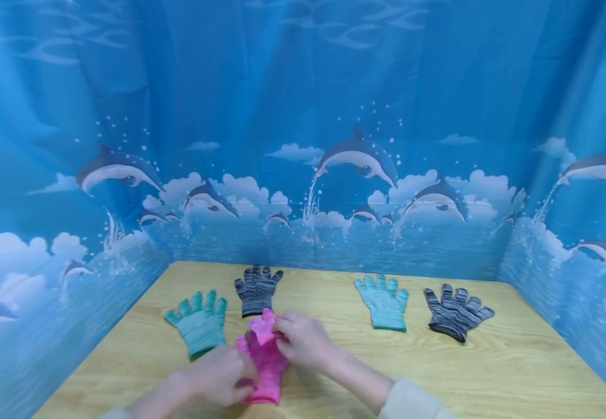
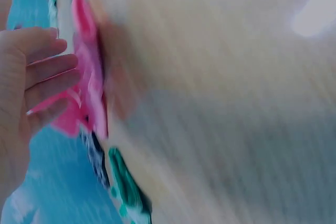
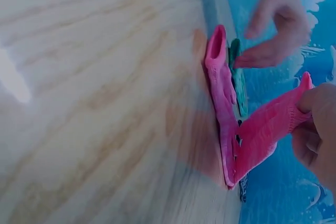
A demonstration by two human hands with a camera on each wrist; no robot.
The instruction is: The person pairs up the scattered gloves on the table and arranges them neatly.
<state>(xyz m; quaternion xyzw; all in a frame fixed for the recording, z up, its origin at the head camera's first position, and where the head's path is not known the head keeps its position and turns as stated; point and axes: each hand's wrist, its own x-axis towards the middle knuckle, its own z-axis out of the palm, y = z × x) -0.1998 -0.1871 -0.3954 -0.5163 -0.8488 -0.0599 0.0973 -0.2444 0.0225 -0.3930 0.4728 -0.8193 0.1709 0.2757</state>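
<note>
A pink knit glove (image 1: 270, 381) lies flat on the table, its cuff towards me. My right hand (image 1: 305, 338) pinches the cuff of a second pink glove (image 3: 268, 129), which slants up off the first one; in the right wrist view the two meet near the finger ends. Over the lying glove hovers my left hand (image 1: 224, 375), thumb and fingers apart. The right wrist view shows a gap between this left hand (image 3: 281, 30) and the pink fabric. Motion blurs both hands somewhat.
On the wooden table (image 1: 334, 372), a green glove (image 1: 201, 326) and a grey-black striped glove (image 1: 258, 291) lie left and behind. Another green glove (image 1: 383, 302) and striped glove (image 1: 457, 313) lie to the right. A blue dolphin-print curtain (image 1: 292, 87) encloses the back and sides.
</note>
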